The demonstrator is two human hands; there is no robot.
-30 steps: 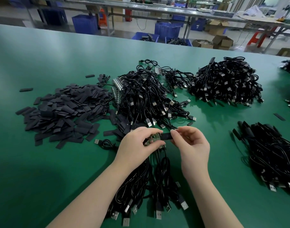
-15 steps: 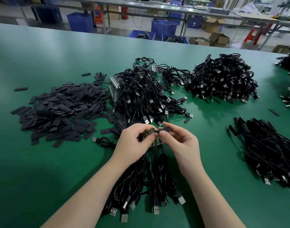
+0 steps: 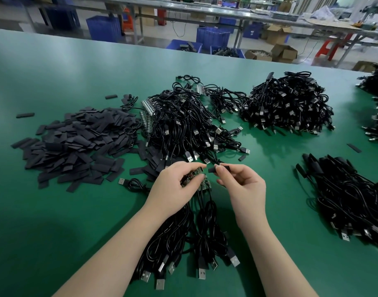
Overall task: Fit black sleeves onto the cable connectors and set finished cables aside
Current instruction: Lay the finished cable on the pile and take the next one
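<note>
**Sleeve held beside circuit-board cable ends, centre of frame**

A short black tubular sleeve (image 3: 219,168) is pinched between thumb and forefinger of the right hand (image 3: 243,189), just above centre frame; the other fingers are curled loosely beneath. The left hand (image 3: 175,187) is clamped on a small green circuit-board connector (image 3: 193,177), whose tip is seen just left of the sleeve; contact between the two cannot be told. A bundle of black cables with silver USB plugs (image 3: 194,243) is trailed from the left hand toward the lower centre. A heap of flat black sleeves (image 3: 76,144) is spread at mid left on the green table surface (image 3: 44,221). Tangled black cable piles are noted at upper centre (image 3: 183,125) and upper right (image 3: 288,103). A further pile of sleeved cables (image 3: 351,198) is laid at the right edge
</note>
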